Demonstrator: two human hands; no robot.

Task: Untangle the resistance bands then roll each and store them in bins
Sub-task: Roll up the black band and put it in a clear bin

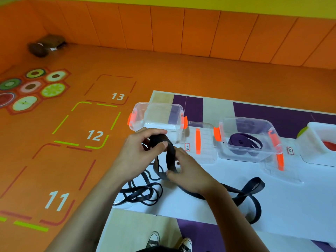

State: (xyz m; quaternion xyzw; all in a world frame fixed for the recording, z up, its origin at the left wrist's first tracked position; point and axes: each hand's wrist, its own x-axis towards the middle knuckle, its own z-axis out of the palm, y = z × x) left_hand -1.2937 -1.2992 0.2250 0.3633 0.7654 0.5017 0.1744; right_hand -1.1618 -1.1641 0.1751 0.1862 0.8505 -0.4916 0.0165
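Black flat rubber resistance band [170, 155] looks limp, springy; left hand [138, 155] grip holds its coil, right hand [190, 172] pinches strap.

Orange floor [172, 73] with painted numbered squares [87, 124] marked 11, 12, 13. Hexagonal fruit-slice floor decals [31, 87] far left. Dark brown bundle [46, 45] in corner beside orange padded wall panels [200, 31].
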